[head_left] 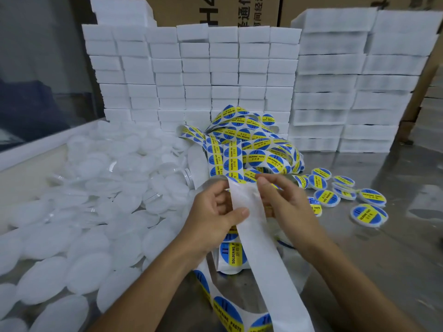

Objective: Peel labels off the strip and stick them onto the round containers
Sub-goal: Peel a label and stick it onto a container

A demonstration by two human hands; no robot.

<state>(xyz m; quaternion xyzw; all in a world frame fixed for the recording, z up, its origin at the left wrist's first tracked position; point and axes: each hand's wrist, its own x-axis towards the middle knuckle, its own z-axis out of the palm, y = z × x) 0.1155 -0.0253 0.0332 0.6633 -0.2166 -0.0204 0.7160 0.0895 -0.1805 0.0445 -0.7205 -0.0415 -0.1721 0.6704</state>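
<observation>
Many unlabelled white round containers [79,212] lie heaped left of the hands; several labelled containers [326,197] sit to the right on the metal table [395,248]. Left hand [213,219] pinches the label strip [254,236], thumb on top; right hand [285,202] fingers curl at the strip's edge, contents not visible.

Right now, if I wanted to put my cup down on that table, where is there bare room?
Bare metal table shows on the right, between the labelled containers and the near edge, right of the hands. A smaller strip lies behind those containers, before the white box stacks. The left is crowded with unlabelled containers; the middle holds the tangled label strip.
</observation>
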